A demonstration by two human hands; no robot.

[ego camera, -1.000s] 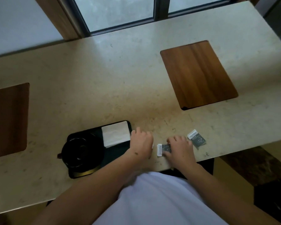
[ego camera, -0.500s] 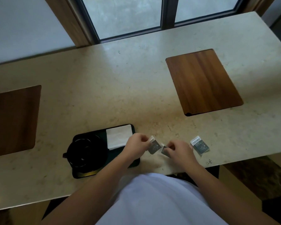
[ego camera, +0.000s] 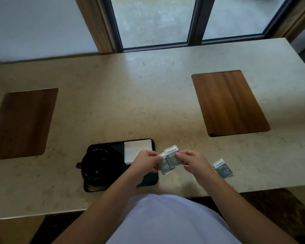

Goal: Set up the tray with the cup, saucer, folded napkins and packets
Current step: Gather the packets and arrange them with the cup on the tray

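Observation:
A black tray (ego camera: 149,181) lies near the counter's front edge. On its left stands a black cup (ego camera: 99,162) on a black saucer (ego camera: 116,155). A white folded napkin (ego camera: 136,149) lies at its far right corner. Just right of the tray, my left hand (ego camera: 145,162) pinches one grey packet (ego camera: 164,167) and my right hand (ego camera: 195,162) pinches a second grey packet (ego camera: 173,155); the two packets overlap above the counter. A third grey packet (ego camera: 223,168) lies flat on the counter to the right.
The beige stone counter (ego camera: 130,106) has two inset wooden panels, one at the left (ego camera: 21,122) and one at the far right (ego camera: 229,103). A window with dark frames (ego camera: 194,22) runs behind it. The counter's front edge is close to my body.
Both hands lifted a packet each off the counter and brought them together, so the two packets now overlap between my hands. The third packet stayed put.

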